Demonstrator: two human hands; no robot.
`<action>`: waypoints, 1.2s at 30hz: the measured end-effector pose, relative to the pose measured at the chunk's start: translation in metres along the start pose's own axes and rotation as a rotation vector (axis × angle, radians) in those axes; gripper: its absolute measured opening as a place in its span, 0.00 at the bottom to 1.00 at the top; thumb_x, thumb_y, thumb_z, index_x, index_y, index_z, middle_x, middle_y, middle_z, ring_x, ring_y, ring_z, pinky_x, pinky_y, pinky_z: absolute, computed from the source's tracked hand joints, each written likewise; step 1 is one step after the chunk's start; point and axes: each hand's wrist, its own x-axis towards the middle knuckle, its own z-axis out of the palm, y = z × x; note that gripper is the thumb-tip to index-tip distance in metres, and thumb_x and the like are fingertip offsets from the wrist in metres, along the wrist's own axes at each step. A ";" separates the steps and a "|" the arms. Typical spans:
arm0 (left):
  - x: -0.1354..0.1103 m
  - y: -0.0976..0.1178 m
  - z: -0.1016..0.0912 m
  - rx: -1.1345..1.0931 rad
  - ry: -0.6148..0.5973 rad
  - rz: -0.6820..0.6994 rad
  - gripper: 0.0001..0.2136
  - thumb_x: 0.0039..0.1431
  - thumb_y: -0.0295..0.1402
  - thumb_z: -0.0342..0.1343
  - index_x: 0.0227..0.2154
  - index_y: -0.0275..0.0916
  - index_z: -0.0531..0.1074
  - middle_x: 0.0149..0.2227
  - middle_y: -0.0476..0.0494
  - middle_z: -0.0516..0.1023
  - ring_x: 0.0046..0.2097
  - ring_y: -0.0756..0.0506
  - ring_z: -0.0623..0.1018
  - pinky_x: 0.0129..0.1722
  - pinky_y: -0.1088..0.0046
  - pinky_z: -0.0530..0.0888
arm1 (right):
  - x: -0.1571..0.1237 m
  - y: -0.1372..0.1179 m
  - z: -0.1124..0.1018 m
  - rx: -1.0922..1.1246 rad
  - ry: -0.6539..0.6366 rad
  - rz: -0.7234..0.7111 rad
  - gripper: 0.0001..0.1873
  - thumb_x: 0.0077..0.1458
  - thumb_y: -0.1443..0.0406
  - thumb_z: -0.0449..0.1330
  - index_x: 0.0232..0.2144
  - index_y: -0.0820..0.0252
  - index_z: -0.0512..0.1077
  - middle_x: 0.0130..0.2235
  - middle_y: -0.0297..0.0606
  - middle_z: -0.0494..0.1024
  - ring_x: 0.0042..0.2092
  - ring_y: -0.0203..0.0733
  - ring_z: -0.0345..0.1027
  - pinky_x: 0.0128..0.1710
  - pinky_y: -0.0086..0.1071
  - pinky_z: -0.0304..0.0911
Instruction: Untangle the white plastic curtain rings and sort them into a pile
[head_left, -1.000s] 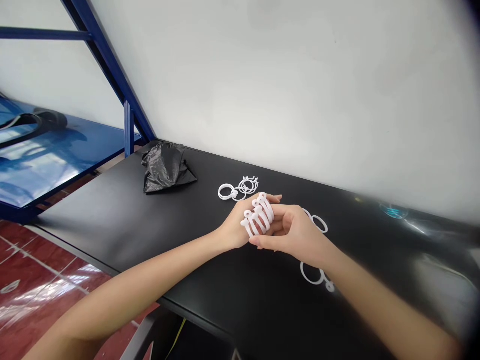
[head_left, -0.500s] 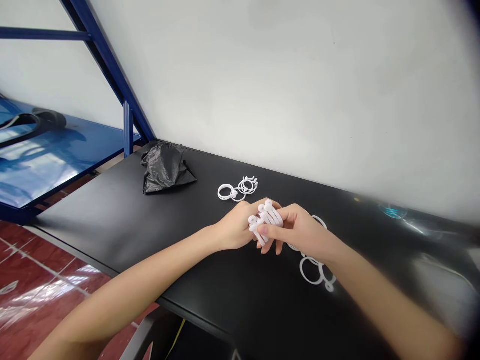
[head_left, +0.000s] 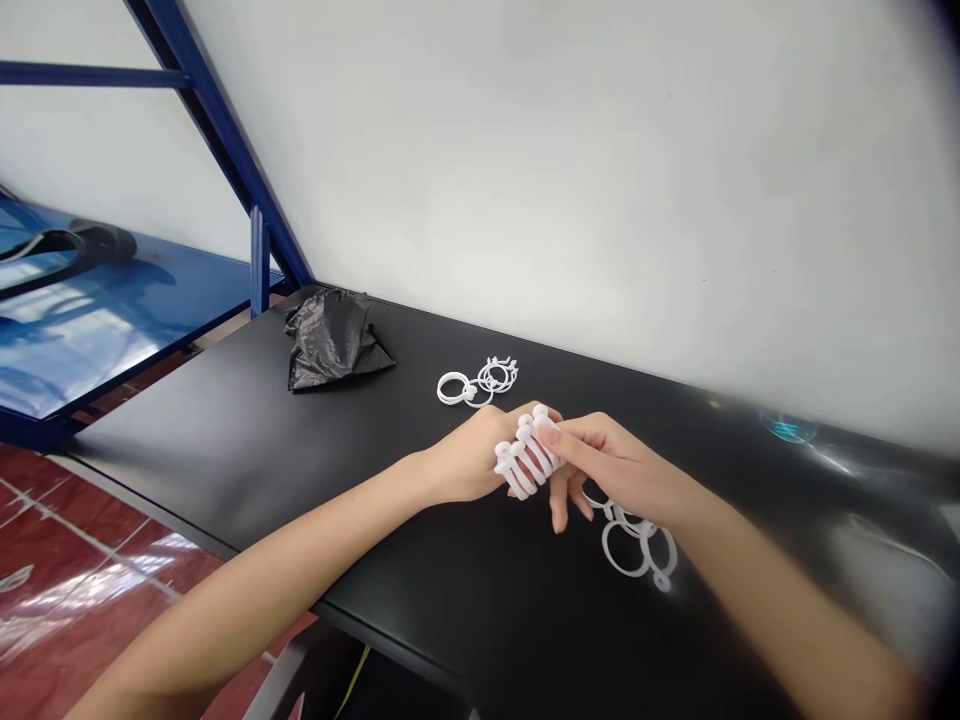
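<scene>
A row of several white plastic curtain rings (head_left: 523, 468), with small eyelets on top, is bunched between my two hands. My left hand (head_left: 474, 456) is closed around them from the left, its fingers mostly hidden behind the rings. With thumb and index finger, my right hand (head_left: 630, 468) pinches the upper right end of the row, while its other fingers hang down loosely. Under my right wrist lie loose curtain rings (head_left: 626, 548), partly covered. Beyond my left hand is another small group of curtain rings (head_left: 454, 388), overlapping on the black table (head_left: 360, 455).
A crumpled black plastic bag (head_left: 334, 340) sits at the table's far left corner. The white wall (head_left: 562, 180) rises behind the table's back edge. A blue metal frame (head_left: 259, 250) and a blue table (head_left: 172, 290) stand to the left. Clear plastic (head_left: 787, 425) lies at right.
My right thumb and index finger have shifted from the lower middle to the upper right of the bunched rings. The row is now more evenly lined up, and my right lower fingers have spread.
</scene>
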 end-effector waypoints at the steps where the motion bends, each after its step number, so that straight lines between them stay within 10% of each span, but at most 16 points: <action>1: 0.000 0.002 -0.001 0.004 -0.006 -0.002 0.13 0.59 0.27 0.52 0.47 0.36 0.69 0.35 0.46 0.79 0.30 0.50 0.77 0.29 0.78 0.71 | -0.001 -0.001 -0.001 0.005 0.012 0.015 0.27 0.61 0.47 0.54 0.27 0.65 0.74 0.20 0.38 0.77 0.21 0.36 0.73 0.17 0.23 0.58; 19: 0.000 -0.003 0.001 0.206 0.051 -0.016 0.23 0.59 0.33 0.51 0.58 0.37 0.64 0.48 0.39 0.79 0.37 0.45 0.80 0.40 0.70 0.75 | 0.001 0.005 0.021 -0.131 0.400 -0.165 0.25 0.61 0.48 0.55 0.23 0.61 0.71 0.19 0.33 0.73 0.18 0.34 0.69 0.15 0.25 0.55; 36: 0.000 -0.009 0.001 0.166 0.039 0.055 0.07 0.59 0.35 0.51 0.33 0.37 0.66 0.27 0.50 0.70 0.25 0.52 0.69 0.25 0.77 0.66 | -0.003 -0.002 0.003 -0.038 0.058 -0.059 0.19 0.59 0.53 0.61 0.30 0.64 0.79 0.26 0.39 0.81 0.27 0.37 0.77 0.22 0.24 0.63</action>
